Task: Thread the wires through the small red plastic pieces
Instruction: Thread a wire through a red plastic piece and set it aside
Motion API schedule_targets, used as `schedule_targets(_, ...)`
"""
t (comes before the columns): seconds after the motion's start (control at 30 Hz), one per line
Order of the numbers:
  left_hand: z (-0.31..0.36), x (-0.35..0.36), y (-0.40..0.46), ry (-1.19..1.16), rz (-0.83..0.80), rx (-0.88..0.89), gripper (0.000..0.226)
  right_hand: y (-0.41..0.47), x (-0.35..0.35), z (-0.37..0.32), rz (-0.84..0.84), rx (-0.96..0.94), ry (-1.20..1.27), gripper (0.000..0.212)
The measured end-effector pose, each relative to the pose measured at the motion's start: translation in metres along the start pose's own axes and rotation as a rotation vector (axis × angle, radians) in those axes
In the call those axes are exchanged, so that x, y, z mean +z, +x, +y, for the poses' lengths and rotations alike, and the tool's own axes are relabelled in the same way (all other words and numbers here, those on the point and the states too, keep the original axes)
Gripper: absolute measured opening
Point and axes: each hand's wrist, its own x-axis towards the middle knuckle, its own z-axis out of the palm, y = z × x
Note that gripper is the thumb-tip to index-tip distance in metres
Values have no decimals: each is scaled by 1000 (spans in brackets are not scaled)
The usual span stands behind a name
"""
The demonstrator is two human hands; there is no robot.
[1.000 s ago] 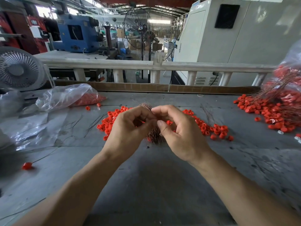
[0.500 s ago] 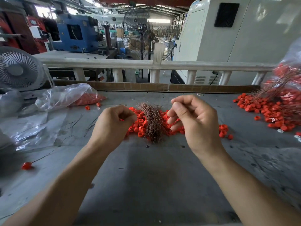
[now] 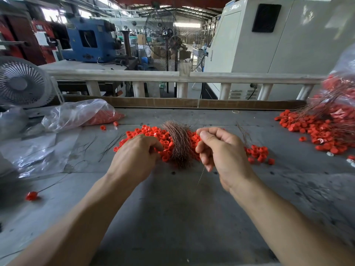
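A heap of small red plastic pieces (image 3: 142, 132) lies on the grey table (image 3: 172, 217), with a brown bundle of thin wires (image 3: 178, 143) resting across it. My left hand (image 3: 136, 158) lies on the heap just left of the bundle, its thumb and fingers curled down among the pieces. Whether it pinches one is hidden. My right hand (image 3: 224, 152) hovers right of the bundle and pinches a single thin wire (image 3: 201, 174), whose free end hangs below the fingers.
A second heap of red pieces with wires (image 3: 317, 131) spills from a clear bag (image 3: 343, 73) at the right. At the left sit another bag of pieces (image 3: 80, 114), a white fan (image 3: 21, 83), loose wires (image 3: 107, 144) and one piece on a wire (image 3: 31, 195).
My hands were joined over the bundle and have drawn apart. The left has dropped onto the heap; the right has moved right, then lowered, with a wire in its fingers.
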Motion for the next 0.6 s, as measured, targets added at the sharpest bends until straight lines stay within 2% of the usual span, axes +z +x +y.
schedule_targets(0.1,-2,3,0,40,-8,-2,24,-1,3,3,-28,1,-53,13)
schedule_targets(0.27,-2,5,2,57,16,0,16,0,5,6,-37,-2,-99,13)
schedule_targets(0.47,-5,5,2,72,11,11,22,-1,7,7,-65,21,-115,14)
schedule_targets(0.6,-2,6,3,67,6,29,14,-3,7,7,-98,25,-142,15)
